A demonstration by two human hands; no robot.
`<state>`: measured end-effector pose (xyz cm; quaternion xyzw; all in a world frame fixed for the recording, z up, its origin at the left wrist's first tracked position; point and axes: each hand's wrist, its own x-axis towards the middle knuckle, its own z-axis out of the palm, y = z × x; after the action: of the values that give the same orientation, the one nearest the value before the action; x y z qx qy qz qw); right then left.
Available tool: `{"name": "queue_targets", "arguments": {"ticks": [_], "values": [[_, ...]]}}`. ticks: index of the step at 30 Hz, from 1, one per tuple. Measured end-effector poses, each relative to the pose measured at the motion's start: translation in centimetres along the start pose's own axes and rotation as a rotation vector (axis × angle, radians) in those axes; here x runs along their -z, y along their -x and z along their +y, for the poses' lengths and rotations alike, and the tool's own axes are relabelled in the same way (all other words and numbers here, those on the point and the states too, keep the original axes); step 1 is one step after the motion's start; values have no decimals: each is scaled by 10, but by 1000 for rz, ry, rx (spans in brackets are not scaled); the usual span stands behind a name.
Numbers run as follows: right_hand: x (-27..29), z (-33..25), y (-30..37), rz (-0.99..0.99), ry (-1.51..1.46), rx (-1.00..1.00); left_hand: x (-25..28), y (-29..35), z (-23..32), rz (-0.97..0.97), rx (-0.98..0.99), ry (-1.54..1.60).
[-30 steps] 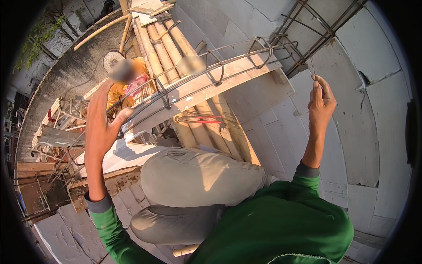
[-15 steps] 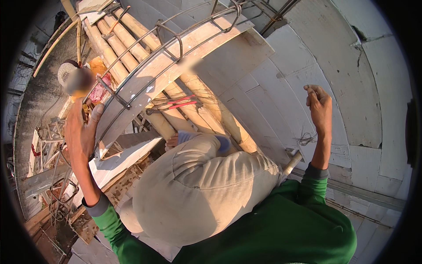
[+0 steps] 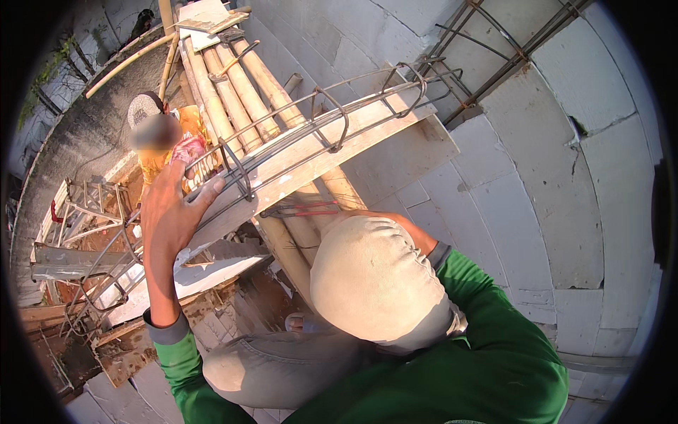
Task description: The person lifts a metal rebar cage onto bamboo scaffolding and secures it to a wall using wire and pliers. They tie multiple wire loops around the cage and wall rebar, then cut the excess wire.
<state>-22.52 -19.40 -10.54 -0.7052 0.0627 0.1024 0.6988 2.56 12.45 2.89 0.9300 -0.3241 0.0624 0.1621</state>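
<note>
My left hand [image 3: 169,219] is at the near end of a steel rebar cage [image 3: 337,127], its thumb along the bars and its fingers curled over them. The cage, with bent square stirrups, lies along a pale wooden board [image 3: 296,178]. Beneath the board, red-handled pincers [image 3: 311,210] and thin tie wire lie on bamboo poles [image 3: 272,95]. My right forearm [image 3: 418,234] reaches behind my raised knee toward the pincers. The knee hides most of my right hand, so its fingers do not show.
A person in a cap and yellow clothing [image 3: 152,166] is below at the left. Grey block walling [image 3: 494,212] rises on the right. Loose bent rebar [image 3: 99,290] and a wooden frame [image 3: 95,208] stand at lower left. More tied rebar [image 3: 494,32] runs at top right.
My right hand has come down from the raised position at the right to behind my knee, near the pincers. My left hand stays on the cage while the view and my knees have shifted.
</note>
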Motion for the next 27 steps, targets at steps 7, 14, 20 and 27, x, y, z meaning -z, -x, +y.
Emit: {"name": "queue_targets", "arguments": {"ticks": [7,14,20,27], "values": [[18,-41,52,-318,-32,-511,-5,7,-5,5,14,65],[43,0,72,-195,-119,-359,-15,11,-17,34,-33,-94],[117,-6,48,308,-269,-85,-18,19,-35,-45,64,-88],[184,-71,50,819,-729,40,-15,18,-56,-119,212,89]]}}
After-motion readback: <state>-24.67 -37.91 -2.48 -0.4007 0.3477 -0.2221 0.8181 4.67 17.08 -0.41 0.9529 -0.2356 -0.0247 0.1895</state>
